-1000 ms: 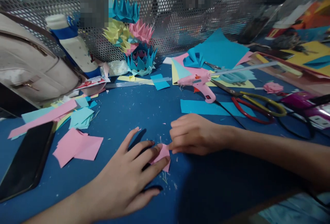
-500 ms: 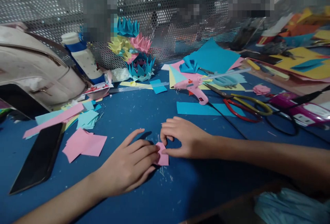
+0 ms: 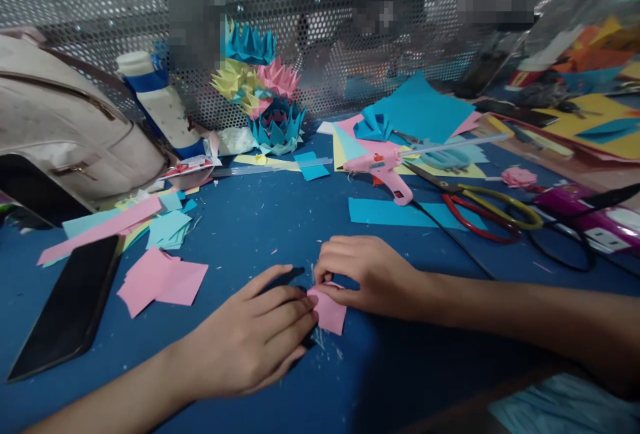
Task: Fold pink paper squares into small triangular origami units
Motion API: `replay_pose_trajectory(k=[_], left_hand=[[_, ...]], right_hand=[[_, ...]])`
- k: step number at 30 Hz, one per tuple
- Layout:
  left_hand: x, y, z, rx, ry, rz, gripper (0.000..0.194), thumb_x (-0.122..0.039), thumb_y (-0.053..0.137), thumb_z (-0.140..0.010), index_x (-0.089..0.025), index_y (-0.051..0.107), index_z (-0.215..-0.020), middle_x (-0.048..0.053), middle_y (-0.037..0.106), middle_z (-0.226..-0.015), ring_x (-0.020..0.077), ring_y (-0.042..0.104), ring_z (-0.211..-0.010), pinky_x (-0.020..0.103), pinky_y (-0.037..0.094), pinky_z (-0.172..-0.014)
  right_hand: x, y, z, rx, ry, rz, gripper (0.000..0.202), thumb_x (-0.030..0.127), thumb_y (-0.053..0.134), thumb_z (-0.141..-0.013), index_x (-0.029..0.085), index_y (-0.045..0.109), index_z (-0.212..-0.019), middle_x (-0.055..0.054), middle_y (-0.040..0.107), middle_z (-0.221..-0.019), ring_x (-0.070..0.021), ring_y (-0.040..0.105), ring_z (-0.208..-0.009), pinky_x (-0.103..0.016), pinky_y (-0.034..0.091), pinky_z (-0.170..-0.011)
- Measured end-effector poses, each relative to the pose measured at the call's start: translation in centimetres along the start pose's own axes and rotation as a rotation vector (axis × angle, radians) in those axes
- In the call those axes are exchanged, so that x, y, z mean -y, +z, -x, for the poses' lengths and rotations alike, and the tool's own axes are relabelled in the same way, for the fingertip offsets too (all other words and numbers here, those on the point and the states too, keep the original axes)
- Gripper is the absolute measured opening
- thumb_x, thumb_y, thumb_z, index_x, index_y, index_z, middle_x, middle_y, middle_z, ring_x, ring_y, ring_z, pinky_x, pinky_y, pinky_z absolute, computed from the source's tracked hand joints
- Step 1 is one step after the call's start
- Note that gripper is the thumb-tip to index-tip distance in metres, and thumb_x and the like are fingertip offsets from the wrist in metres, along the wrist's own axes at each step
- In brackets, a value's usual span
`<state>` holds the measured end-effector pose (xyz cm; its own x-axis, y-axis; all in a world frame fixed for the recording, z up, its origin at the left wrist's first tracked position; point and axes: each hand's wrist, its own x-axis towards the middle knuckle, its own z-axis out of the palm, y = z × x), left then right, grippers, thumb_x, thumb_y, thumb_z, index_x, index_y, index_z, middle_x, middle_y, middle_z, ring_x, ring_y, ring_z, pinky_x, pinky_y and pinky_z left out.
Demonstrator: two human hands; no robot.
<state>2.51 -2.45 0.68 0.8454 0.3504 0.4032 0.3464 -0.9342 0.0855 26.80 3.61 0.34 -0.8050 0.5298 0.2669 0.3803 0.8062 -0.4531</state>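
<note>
A small pink paper square lies on the blue tabletop between my hands. My left hand rests flat with its fingers apart, fingertips on the paper's left edge. My right hand has thumb and fingers pinched on the upper edge of the same paper. More pink squares lie left of my hands, with light blue squares behind them.
A black phone lies at the left. Behind are folded paper flowers, a pink glue gun with its cord, scissors, and a blue strip. A bag and bottle stand back left.
The pink square has turned and shows more of its surface, a little to the right. My right hand has moved from its right edge to its upper edge and now pinches it.
</note>
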Motion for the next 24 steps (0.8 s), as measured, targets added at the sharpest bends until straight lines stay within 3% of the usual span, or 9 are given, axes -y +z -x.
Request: replay_pose_trajectory(k=[11, 16, 24], left_hand=[[-0.1, 0.1, 0.2, -0.004, -0.010, -0.013, 0.030, -0.018, 0.044, -0.102, -0.007, 0.062, -0.124, 0.009, 0.071, -0.116, 0.0215, 0.064, -0.111, 0.049, 0.031, -0.119], [-0.3, 0.2, 0.3, -0.021, -0.004, -0.032, 0.028, -0.019, 0.048, -0.101, -0.006, 0.065, -0.120, 0.010, 0.071, -0.117, 0.0218, 0.063, -0.112, 0.048, 0.025, -0.122], [-0.4, 0.6, 0.5, -0.063, -0.039, -0.052, 0.027, -0.018, 0.051, -0.098, -0.006, 0.066, -0.117, 0.008, 0.072, -0.109, 0.0208, 0.063, -0.108, 0.047, 0.028, -0.121]], right_hand=[[0.4, 0.2, -0.5, 0.045, 0.001, 0.073, 0.017, 0.028, 0.055, -0.096, 0.019, 0.059, -0.083, 0.002, 0.059, -0.078, -0.0129, 0.050, -0.072, -0.027, 0.030, -0.064], [0.1, -0.2, -0.3, 0.066, -0.170, 0.184, 0.033, 0.029, 0.038, -0.105, 0.019, 0.061, -0.083, -0.001, 0.064, -0.083, -0.0150, 0.049, -0.075, -0.029, 0.030, -0.065], [-0.8, -0.8, -0.3, 0.092, -0.392, 0.318, 0.028, 0.020, 0.041, -0.105, 0.018, 0.065, -0.091, -0.001, 0.066, -0.090, -0.0150, 0.050, -0.079, -0.031, 0.033, -0.066]])
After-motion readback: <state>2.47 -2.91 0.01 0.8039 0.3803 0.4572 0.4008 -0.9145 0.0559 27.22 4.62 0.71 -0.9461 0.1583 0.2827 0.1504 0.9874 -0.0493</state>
